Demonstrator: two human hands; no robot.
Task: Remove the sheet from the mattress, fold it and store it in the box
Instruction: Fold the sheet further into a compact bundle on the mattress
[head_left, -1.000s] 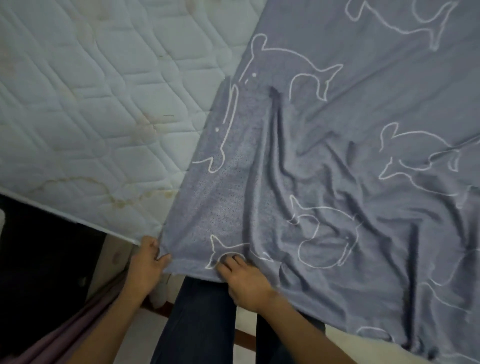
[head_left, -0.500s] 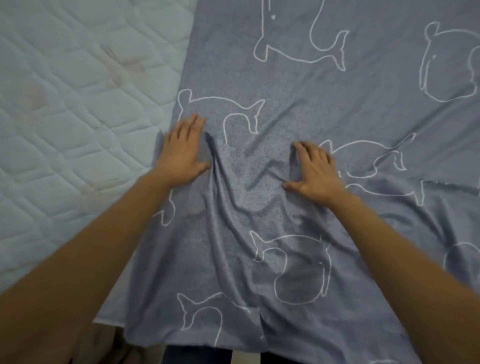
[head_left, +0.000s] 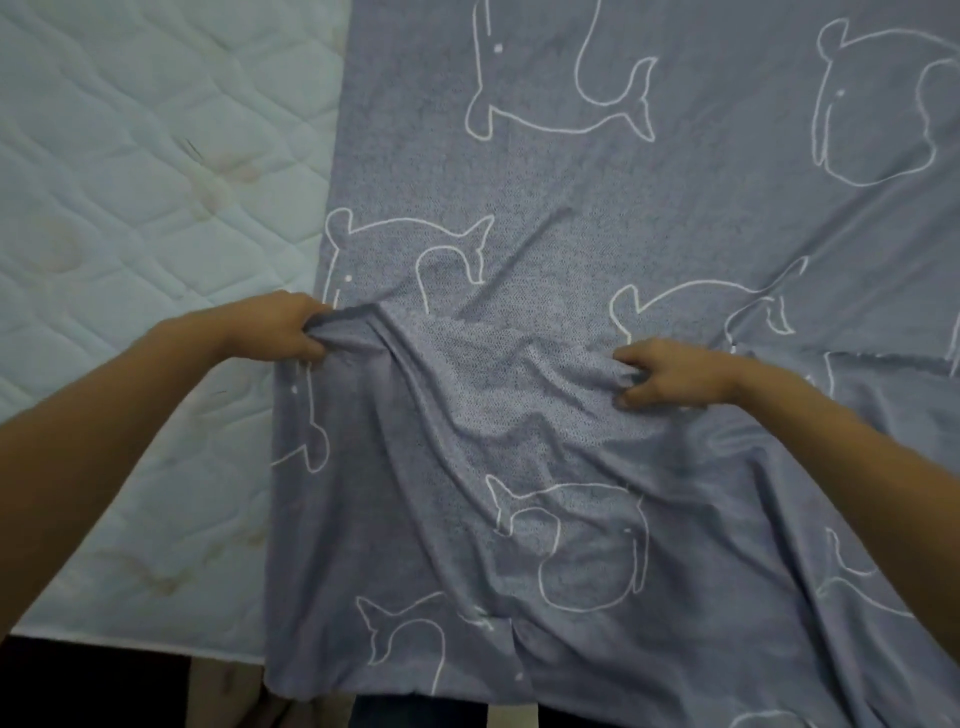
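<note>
Fingers (head_left: 311, 345) of left hand (head_left: 275, 332) curled round a bunch of sheet (head_left: 519, 249) at its side hem; right hand (head_left: 675, 376) pinching a fold further in; spread over mattress (head_left: 130, 182), hanging past near edge; soft, light, limp; probably best taken at hems and corners.

**Mattress (head_left: 130, 208) half bare, sheet (head_left: 571, 218) on the rest**

White quilted mattress with diamond stitching. The left part is uncovered and has brownish stains in several spots. The grey-blue sheet, with white outline animal drawings, lies directly on it over the centre and right. Its left edge runs roughly far to near. It lies flat at the far side and is bunched into creases mid-way. The sheet's near end reaches just past the mattress's near edge.
</note>
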